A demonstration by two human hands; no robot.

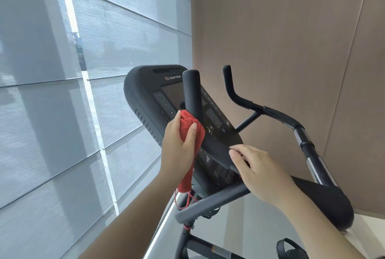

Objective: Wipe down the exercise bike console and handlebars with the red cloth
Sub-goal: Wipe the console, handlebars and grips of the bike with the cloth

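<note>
The black bike console [150,89] with a dark screen and keypad stands at centre, tilted in view. My left hand [179,150] is shut on the bunched red cloth [190,127], pressing it against the console face beside the left upright handlebar grip [191,91]. A tail of the cloth hangs down below my wrist. My right hand [260,171] rests with fingers spread on the console's lower edge, holding nothing. The right handlebar [239,96] curves away toward the wall, and the lower loop bar [208,204] runs beneath both hands.
A window with grey roller blinds [83,71] fills the left side. A brown panelled wall [291,39] stands close behind the bike on the right. A black arm pad [325,200] and a pedal with strap [291,248] sit at lower right.
</note>
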